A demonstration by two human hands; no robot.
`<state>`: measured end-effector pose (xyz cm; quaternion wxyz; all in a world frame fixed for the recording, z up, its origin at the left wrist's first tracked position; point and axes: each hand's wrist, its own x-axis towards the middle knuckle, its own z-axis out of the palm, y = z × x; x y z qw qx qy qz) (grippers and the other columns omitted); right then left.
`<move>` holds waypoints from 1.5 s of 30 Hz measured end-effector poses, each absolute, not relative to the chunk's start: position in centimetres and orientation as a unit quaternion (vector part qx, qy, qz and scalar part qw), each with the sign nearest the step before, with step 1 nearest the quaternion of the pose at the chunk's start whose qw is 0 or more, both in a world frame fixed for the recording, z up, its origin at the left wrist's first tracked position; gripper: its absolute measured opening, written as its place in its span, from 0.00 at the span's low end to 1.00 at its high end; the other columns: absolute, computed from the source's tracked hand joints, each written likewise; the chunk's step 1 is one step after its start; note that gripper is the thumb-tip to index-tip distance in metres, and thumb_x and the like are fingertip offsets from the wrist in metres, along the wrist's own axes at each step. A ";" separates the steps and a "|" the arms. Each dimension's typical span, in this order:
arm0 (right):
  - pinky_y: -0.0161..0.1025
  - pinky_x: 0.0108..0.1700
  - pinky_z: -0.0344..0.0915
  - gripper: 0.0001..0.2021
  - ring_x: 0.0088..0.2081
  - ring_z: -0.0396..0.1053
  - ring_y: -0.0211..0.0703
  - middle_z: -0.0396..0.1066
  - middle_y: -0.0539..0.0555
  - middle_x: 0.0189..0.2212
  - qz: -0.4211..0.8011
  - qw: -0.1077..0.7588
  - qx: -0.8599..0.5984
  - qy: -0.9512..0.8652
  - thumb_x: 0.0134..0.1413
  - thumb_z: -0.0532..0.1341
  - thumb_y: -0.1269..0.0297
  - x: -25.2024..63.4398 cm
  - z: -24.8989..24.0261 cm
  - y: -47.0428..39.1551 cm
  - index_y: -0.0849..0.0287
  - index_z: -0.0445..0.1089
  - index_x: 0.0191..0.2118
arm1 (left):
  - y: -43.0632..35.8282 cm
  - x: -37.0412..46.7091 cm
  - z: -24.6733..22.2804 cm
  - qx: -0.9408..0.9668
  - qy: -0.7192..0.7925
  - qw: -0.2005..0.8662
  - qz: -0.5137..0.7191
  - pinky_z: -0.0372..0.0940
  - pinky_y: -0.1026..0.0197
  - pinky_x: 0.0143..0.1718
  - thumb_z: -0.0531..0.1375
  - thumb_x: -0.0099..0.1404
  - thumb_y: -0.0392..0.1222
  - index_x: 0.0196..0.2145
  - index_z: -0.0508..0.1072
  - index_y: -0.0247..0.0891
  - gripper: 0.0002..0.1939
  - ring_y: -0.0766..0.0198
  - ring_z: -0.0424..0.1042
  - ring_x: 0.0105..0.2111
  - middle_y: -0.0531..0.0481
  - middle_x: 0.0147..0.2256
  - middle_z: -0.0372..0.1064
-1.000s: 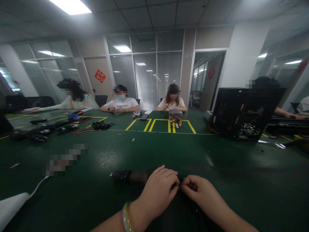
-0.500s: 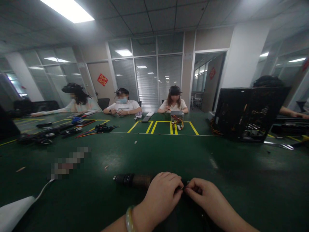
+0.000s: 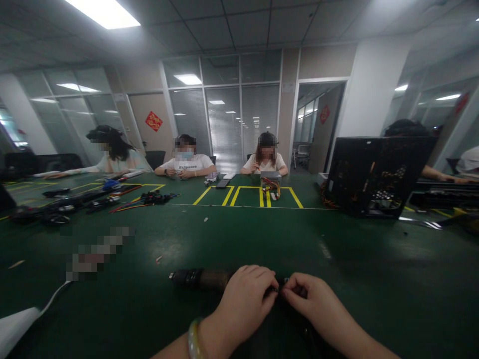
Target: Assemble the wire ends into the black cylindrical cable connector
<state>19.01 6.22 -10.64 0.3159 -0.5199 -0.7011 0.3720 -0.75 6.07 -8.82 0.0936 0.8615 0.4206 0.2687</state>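
Observation:
My left hand (image 3: 249, 294) has its fingers curled, with the thumb against the forefinger around a small dark piece that I cannot make out. Nearly touching it, my right hand (image 3: 309, 294) pinches with thumb and forefinger; what lies between the tips is too small to tell. Behind my left hand lies a dark cylindrical object (image 3: 202, 279) with a black ringed end and a small metal tip pointing left; its right part is hidden by the hand. Something dark and long (image 3: 307, 329) shows faintly below my hands. A bangle (image 3: 193, 339) circles my left wrist.
On the green table (image 3: 239, 234) stand a black computer case (image 3: 377, 174) at right and a power supply (image 3: 270, 178) with coloured wires. Black cables (image 3: 153, 198) lie at left, near a white cord (image 3: 54, 296). Several people sit around the table.
The whole view has shifted slightly, so the room and table things sit a little farther left. My hands keep nearly the same pose, with fingertips close together.

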 end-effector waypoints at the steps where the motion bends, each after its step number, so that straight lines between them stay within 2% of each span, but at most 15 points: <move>1: 0.32 0.30 0.59 0.07 0.30 0.69 0.41 0.72 0.49 0.26 0.374 0.316 -0.519 -0.700 0.56 0.60 0.64 19.0 -10.7 6.2 0.59 0.72 0.29 | 6.1 -0.7 -8.8 0.862 0.420 0.094 0.269 0.62 0.52 0.49 0.62 0.62 0.35 0.37 0.72 0.42 0.06 0.58 0.69 0.44 0.53 0.42 0.72; 13: 0.32 0.30 0.59 0.07 0.30 0.68 0.41 0.72 0.49 0.27 0.387 0.320 -0.512 -0.697 0.56 0.61 0.63 19.2 -11.6 6.7 0.59 0.72 0.30 | 6.2 -0.7 -8.9 0.860 0.425 0.102 0.263 0.60 0.53 0.50 0.63 0.62 0.35 0.38 0.71 0.43 0.07 0.60 0.68 0.44 0.56 0.43 0.72; 18: 0.32 0.29 0.58 0.08 0.30 0.68 0.41 0.72 0.49 0.26 0.389 0.316 -0.517 -0.694 0.56 0.61 0.62 19.2 -11.6 6.8 0.59 0.72 0.29 | 6.2 -0.7 -8.9 0.856 0.436 0.101 0.259 0.61 0.53 0.49 0.62 0.61 0.36 0.41 0.70 0.43 0.09 0.59 0.69 0.43 0.54 0.42 0.72; 26: 0.32 0.29 0.58 0.06 0.29 0.68 0.41 0.72 0.49 0.26 0.368 0.315 -0.522 -0.703 0.55 0.61 0.64 19.2 -11.2 6.7 0.59 0.73 0.29 | 6.2 -0.6 -8.7 0.868 0.412 0.094 0.260 0.60 0.54 0.51 0.61 0.62 0.33 0.38 0.71 0.44 0.08 0.61 0.68 0.46 0.57 0.45 0.71; 33: 0.31 0.31 0.60 0.04 0.30 0.69 0.39 0.73 0.49 0.27 0.384 0.346 -0.511 -0.687 0.54 0.62 0.67 19.0 -10.9 6.2 0.60 0.73 0.30 | 6.6 -0.7 -9.2 0.868 0.410 0.065 0.272 0.60 0.48 0.53 0.61 0.60 0.33 0.37 0.71 0.42 0.08 0.55 0.68 0.48 0.52 0.46 0.71; 45: 0.30 0.32 0.61 0.03 0.31 0.70 0.39 0.74 0.49 0.28 0.378 0.349 -0.509 -0.690 0.53 0.63 0.67 19.0 -11.1 6.3 0.59 0.74 0.31 | 6.9 -0.8 -9.3 0.883 0.396 0.028 0.251 0.60 0.45 0.55 0.60 0.61 0.35 0.36 0.72 0.43 0.06 0.55 0.69 0.49 0.53 0.47 0.71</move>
